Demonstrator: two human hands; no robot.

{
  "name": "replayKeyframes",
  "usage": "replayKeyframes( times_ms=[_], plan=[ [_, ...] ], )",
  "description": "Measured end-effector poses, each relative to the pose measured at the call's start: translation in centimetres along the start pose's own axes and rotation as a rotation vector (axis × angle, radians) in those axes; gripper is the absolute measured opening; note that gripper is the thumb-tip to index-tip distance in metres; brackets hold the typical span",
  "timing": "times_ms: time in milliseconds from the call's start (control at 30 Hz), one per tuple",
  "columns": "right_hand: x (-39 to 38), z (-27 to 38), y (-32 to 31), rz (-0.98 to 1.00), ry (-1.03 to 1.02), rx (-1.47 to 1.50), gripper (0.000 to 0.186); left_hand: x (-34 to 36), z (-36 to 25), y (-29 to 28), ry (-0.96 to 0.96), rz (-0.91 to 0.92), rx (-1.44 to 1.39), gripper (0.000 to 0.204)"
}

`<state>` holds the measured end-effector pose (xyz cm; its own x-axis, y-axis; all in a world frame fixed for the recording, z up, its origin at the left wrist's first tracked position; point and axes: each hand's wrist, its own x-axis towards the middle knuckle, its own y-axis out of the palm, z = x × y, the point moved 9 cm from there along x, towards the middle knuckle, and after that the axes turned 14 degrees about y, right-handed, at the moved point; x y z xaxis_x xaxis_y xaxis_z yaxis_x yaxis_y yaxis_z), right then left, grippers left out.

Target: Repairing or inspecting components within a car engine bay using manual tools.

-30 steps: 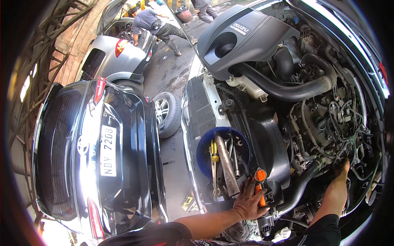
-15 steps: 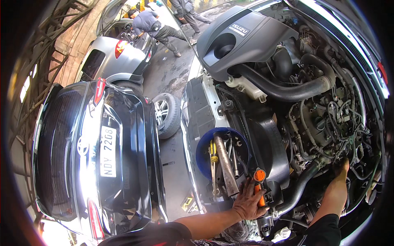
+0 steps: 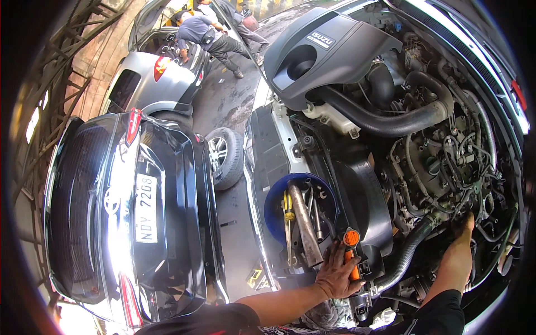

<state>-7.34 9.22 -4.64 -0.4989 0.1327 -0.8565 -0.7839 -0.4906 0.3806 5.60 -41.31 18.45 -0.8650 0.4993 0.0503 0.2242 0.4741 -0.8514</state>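
So the orange bar (image 3: 354,271) is sitting at the front edge of the engine bay, its long axis running roughly 12 to 6, just below the orange cap (image 3: 351,238). The left hand (image 3: 336,277) is lying palm-down right against it, fingers spreading toward 12; can't tell if it's actually gripping.

Over at 2 o'clock from there, the right hand (image 3: 463,225) is reaching into the engine (image 3: 432,166), forearm pointing nearly at 12. Its fingertips are hiding among the parts, so no clue what they're closing on. Room's looking tight: hoses and lines are crowding it, and the ribbed hose (image 3: 406,265) is slanting from 7 to 1 on its left.

At 11 from the left hand, the blue bowl (image 3: 270,223) is holding tools, with the metal pipe (image 3: 305,223) leaning between 11 and 5, its lower end poking past the rim. Farther out toward 10, a strip of floor (image 3: 233,209) is separating the bay's front edge from the dark car (image 3: 184,223).
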Motion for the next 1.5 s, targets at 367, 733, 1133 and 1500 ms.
replayKeyframes(
  times_ms=[367, 733, 1133, 1500],
  plan=[
    [-1.4, -0.2, -0.5, -0.142, -0.023, -0.017, 0.039, 0.1, -0.1, 0.0, 0.015, -0.008, 0.033, 0.067],
    [-1.9, -0.9, 0.5, -0.093, 0.003, 0.010, 0.051, 0.2, -0.4, -0.2, 0.024, 0.004, 0.069, 0.069],
    [-0.6, -0.7, 0.4, 0.042, 0.046, 0.000, 0.071, 0.1, -0.2, 0.0, 0.031, -0.008, 0.069, 0.070],
    [2.9, 1.6, -4.8, -0.191, -0.117, 0.004, 0.051, 0.4, -0.2, 0.3, 0.008, 0.021, 0.050, 0.070]
  ],
)
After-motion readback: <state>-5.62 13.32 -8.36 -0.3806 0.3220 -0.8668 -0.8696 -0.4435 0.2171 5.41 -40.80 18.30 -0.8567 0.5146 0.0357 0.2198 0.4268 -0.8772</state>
